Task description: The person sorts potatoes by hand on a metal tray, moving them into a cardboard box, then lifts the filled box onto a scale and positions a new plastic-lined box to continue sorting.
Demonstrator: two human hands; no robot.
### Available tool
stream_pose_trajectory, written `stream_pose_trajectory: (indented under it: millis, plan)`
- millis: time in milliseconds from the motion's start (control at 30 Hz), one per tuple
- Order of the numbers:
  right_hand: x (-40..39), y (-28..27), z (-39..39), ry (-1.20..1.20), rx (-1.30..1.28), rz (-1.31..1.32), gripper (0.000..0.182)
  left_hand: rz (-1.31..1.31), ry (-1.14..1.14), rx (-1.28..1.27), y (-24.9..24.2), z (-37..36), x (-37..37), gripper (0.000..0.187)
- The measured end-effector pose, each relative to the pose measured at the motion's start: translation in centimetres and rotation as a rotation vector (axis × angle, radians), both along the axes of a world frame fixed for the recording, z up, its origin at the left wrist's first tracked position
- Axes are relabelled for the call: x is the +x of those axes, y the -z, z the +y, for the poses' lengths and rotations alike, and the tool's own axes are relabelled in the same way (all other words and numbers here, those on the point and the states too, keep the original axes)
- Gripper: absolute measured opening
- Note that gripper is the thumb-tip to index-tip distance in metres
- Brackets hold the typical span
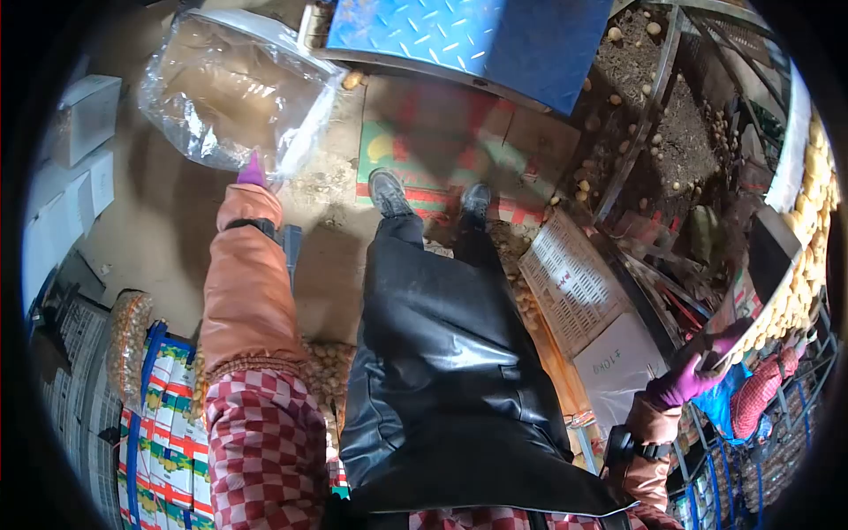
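Note:
At the upper left, my left hand [252, 170], in a purple glove, pinches the near edge of a clear plastic bag [238, 88]. The bag is spread wide and looks lined into a box with a pale rim. On the far right, my right hand [693, 378], also gloved in purple, has its fingers curled at the lower rim of a metal chute [782, 190]. Many small round yellowish items, like potatoes [808, 230], lie along that chute. Part of the right fingers is in shadow.
A blue metal plate [415, 35] stands ahead of my feet, over flattened cardboard [424, 146]. A white crate [570, 283] leans at the right. Stacked cartons [168, 424] and filled net sacks [131, 340] stand lower left. Another person's checked sleeve [755, 397] shows lower right.

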State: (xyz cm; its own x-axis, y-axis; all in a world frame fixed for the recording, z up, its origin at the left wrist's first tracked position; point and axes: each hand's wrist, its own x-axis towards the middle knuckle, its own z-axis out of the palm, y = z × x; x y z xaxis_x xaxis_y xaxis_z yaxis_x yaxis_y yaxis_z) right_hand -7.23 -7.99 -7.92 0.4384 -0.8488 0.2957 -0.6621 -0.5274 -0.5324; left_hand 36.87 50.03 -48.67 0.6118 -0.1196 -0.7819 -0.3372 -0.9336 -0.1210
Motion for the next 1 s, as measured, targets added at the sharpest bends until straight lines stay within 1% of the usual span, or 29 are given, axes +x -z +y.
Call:
stream_pose_trajectory:
  millis: [33,133,200,233,267,300,333,367,433,467,500,533,567,600,633,667,700,733,767,800,833,900,967,1000]
  plan:
    - [0.9,-0.4,0.4,-0.007,-0.094,0.081,0.069,0.019,0.007,0.020,1.0,0.1,0.1,0.038]
    - [2.7,-0.6,1.3,0.041,-0.102,0.132,0.065,0.063,0.023,0.065,2.5,0.1,-0.6,0.038]
    - [2.1,-0.3,1.3,0.118,-0.079,0.100,0.063,0.051,0.030,0.068,2.2,1.0,-2.1,0.037]
    - [2.0,-0.6,1.0,0.050,-0.093,0.141,0.063,0.039,0.034,0.063,1.4,1.6,-2.9,0.037]
    - [2.1,-0.5,1.0,0.044,-0.078,0.118,0.062,0.021,0.035,0.052,0.1,2.4,-4.0,0.037]
    - [2.1,-0.1,1.1,0.039,-0.062,0.090,0.062,0.003,0.032,0.036,-1.5,3.2,-5.2,0.037]
    - [2.8,0.3,1.8,0.062,-0.158,0.077,0.058,-0.009,0.027,0.011,-3.5,4.2,-6.7,0.037]
    - [4.2,-0.5,2.5,-0.021,-0.242,0.237,0.053,-0.018,0.027,-0.021,-5.8,5.2,-8.3,0.037]
    - [7.7,-1.3,3.9,-0.009,-0.032,0.195,0.047,-0.028,0.032,-0.115,-10.4,7.6,-11.4,0.037]
    - [9.2,-1.8,4.6,0.030,-0.048,0.231,0.043,-0.025,0.051,-0.181,-11.9,9.2,-12.9,0.033]
    - [6.7,-0.8,3.2,-0.022,0.036,0.127,0.045,-0.021,0.071,-0.247,-13.2,10.8,-14.3,0.028]
    - [6.2,-1.0,3.2,-0.037,0.088,0.135,0.048,0.044,-0.145,-0.396,-15.9,10.9,-15.7,0.030]
    - [6.0,-1.3,3.1,-0.055,0.137,0.141,0.051,0.043,-0.238,-0.454,-18.8,9.8,-17.3,0.028]
    - [6.2,-1.7,3.4,-0.103,-0.100,0.294,0.060,0.040,-0.329,-0.515,-21.9,8.4,-18.8,0.026]
    - [6.8,-2.5,3.8,-0.099,-0.117,0.382,0.067,0.000,-0.281,-0.582,-24.1,8.0,-20.5,0.022]
    - [6.8,-2.7,3.6,-0.103,-0.153,0.404,0.068,-0.041,-0.229,-0.646,-26.4,7.6,-22.1,0.018]
    - [6.3,-2.4,3.5,-0.104,-0.193,0.425,0.070,0.047,-0.606,-0.710,-27.2,6.8,-23.7,0.016]
    - [5.6,-1.8,2.9,-0.134,-0.279,0.460,0.075,0.071,-0.998,-0.774,-27.9,6.0,-25.3,0.017]
    - [5.2,-1.8,2.7,-0.150,-0.232,0.478,0.078,0.310,-1.504,-0.827,-29.9,4.5,-25.7,0.013]
    - [4.7,-1.9,2.7,-0.184,-0.259,0.490,0.077,0.428,-2.053,-0.761,-31.9,3.0,-26.1,0.016]
    - [4.6,-2.2,2.9,-0.210,-0.293,0.498,0.076,0.437,-2.136,-0.832,-32.1,1.1,-25.9,0.016]
    - [4.0,-2.0,2.3,-0.224,-0.218,0.506,0.082,0.419,-2.019,-0.979,-32.7,-1.8,-25.6,0.016]
    - [3.7,-2.2,2.7,-0.245,-0.205,0.485,0.084,0.358,-1.885,-1.057,-33.8,-4.1,-25.6,0.017]
    - [3.6,-2.5,2.8,-0.260,-0.157,0.479,0.084,0.314,-1.806,-1.077,-34.4,-4.8,-25.9,0.018]
